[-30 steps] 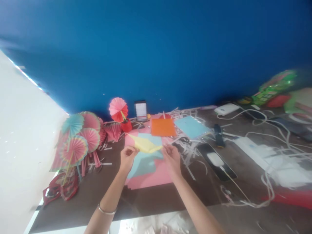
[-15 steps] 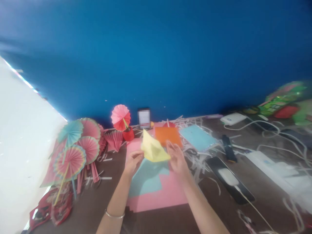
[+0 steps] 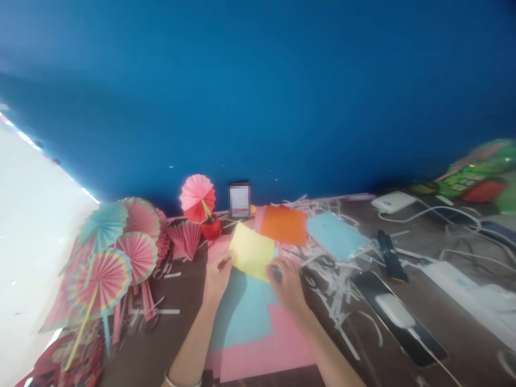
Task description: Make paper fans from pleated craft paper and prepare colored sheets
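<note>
A yellow sheet of paper (image 3: 252,248) is held up between my two hands, fairly flat and tilted. My left hand (image 3: 220,274) pinches its left edge. On the other side, my right hand (image 3: 285,278) grips the lower right corner with curled fingers. Below the yellow sheet lie light blue sheets (image 3: 244,317) on top of larger pink paper (image 3: 278,355). Just beyond my right hand is an orange sheet (image 3: 284,224).
Paper fans (image 3: 100,279) stand at the left, near a pink paper flower (image 3: 197,198) in a red pot (image 3: 211,228). White paper strips (image 3: 330,290) litter the right side. Further right are a light blue packet (image 3: 336,235), a phone (image 3: 403,317) and a power strip (image 3: 463,290).
The yellow paper has gone from bent and creased to flatter. My right hand has changed from spread fingers to gripping the paper's corner. The view has shifted slightly.
</note>
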A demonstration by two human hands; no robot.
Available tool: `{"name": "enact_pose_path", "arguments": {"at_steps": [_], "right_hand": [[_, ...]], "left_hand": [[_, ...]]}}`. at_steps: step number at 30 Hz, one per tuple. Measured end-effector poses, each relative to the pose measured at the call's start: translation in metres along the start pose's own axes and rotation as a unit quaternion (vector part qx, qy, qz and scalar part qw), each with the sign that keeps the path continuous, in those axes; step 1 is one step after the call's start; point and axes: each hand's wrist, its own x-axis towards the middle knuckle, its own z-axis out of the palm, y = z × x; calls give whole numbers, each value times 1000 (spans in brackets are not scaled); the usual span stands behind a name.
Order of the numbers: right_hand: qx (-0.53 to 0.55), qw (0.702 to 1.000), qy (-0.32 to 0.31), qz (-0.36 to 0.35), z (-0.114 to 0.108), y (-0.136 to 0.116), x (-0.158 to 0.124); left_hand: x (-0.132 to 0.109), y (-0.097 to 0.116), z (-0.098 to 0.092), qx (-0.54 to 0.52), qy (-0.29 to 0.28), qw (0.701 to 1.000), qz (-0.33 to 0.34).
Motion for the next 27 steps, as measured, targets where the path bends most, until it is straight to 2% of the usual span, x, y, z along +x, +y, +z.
{"name": "enact_pose_path", "arguments": {"at_steps": [2, 5, 7, 9, 11, 13, 17, 19, 23, 25, 27], "right_hand": [[32, 999, 5, 22, 1, -1, -1], [145, 983, 8, 112, 2, -5, -2], [260, 948, -10, 182, 2, -11, -3], [374, 897, -27, 233, 2, -17, -3], [468, 844, -33, 261, 3, -23, -3], [526, 807, -34, 267, 3, -26, -1], [544, 795, 12, 268, 0, -24, 3], [573, 775, 30, 265, -2, -21, 4], [617, 740, 8, 267, -4, -19, 3], [617, 737, 0, 277, -4, -21, 2], [600, 747, 1, 285, -4, -24, 2]], "left_hand": [[-1, 0, -1, -14, 12, 1000, -3], [-1, -5, -1, -71, 36, 996, -32], [0, -9, 1, -137, 48, 988, -56], [1, -13, 3, -195, 61, 976, -79], [-1, -15, 5, -221, 65, 968, -98], [-5, -15, 6, -219, 52, 968, -106], [-12, -9, 7, -165, 23, 981, -96], [-14, -6, 8, -139, 16, 986, -89], [-15, -6, 7, -165, 14, 982, -95], [-15, -7, 6, -180, 6, 979, -98], [-15, -8, 4, -171, -7, 981, -93]]}}
